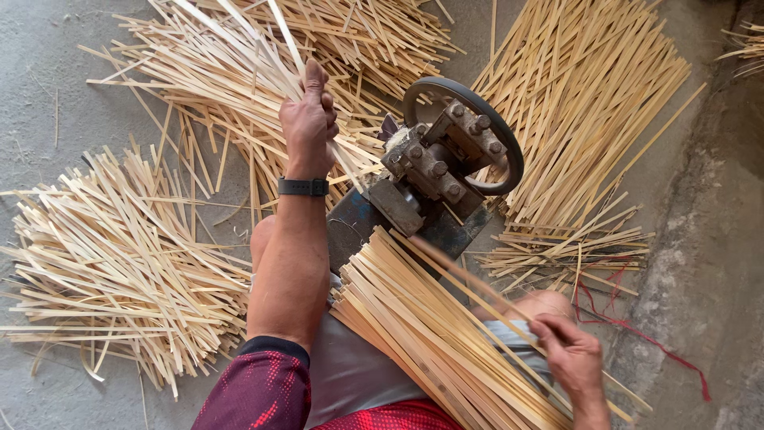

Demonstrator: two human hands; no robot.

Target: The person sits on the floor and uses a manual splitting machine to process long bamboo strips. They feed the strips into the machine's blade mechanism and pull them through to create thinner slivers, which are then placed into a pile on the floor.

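Grey concrete floor (48,95) lies littered with pale bamboo strips (119,247). One strip (469,279) runs diagonally from the right hand (569,354), pinched shut on it, up-left into a small metal machine (434,171). Beyond, the left hand (309,123) is clamped on emerging slivers (239,48).

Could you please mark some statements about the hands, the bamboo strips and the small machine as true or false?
1. The left hand grips thin strips beyond the machine. True.
2. The right hand rests empty on the floor. False: it pinches a strip leading towards the machine.
3. A bundle of strips lies across the lap. True.
4. The left wrist is bare. False: it wears a dark wristband.
5. A red string lies on the floor at the right. True.
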